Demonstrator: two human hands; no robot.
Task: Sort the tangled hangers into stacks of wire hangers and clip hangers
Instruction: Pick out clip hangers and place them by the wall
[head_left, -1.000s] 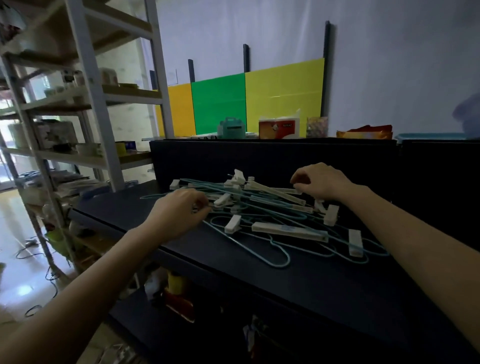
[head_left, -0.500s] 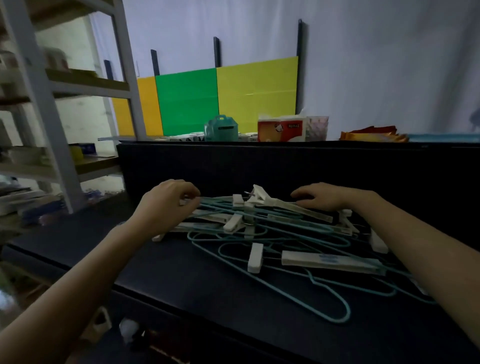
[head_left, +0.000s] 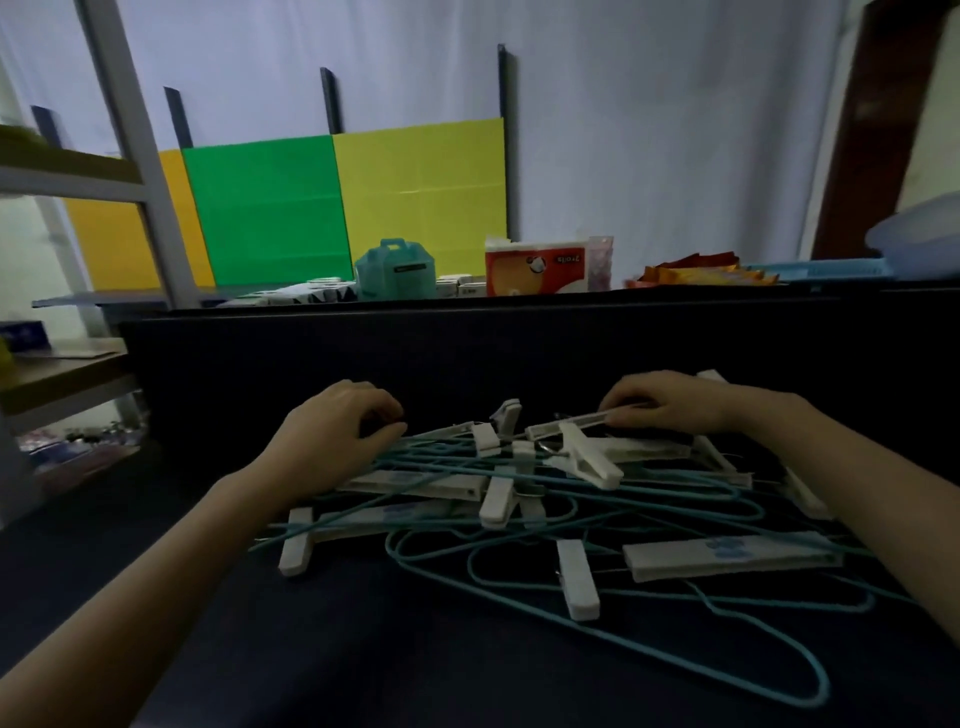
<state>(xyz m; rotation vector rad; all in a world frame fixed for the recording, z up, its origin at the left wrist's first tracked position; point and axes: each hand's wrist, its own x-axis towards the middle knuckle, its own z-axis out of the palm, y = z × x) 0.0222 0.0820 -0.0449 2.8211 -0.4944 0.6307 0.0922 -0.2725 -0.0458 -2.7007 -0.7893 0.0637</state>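
Looking from the near edge of the table (head_left: 234, 649), we see no stack of either kind set out anywhere on its dark top. The teal wire hangers (head_left: 441, 456) loop toward us on the right. The white clip hangers (head_left: 727, 555) lie over and under them, so both kinds sit mixed in one pile (head_left: 498, 499) at the middle of the table.

At the far side of that pile our hands are at work. The left hand (head_left: 337, 436), fingers curled, grips the teal wires at the far left end. The right hand (head_left: 670, 410) pinches the bar of the top clip hanger (head_left: 566, 426) at the far right.

We judge the sorting barely begun: nothing is set apart, and a first piece is only being worked loose. Nearly all the untangling, and the building of both stacks, is left to do.
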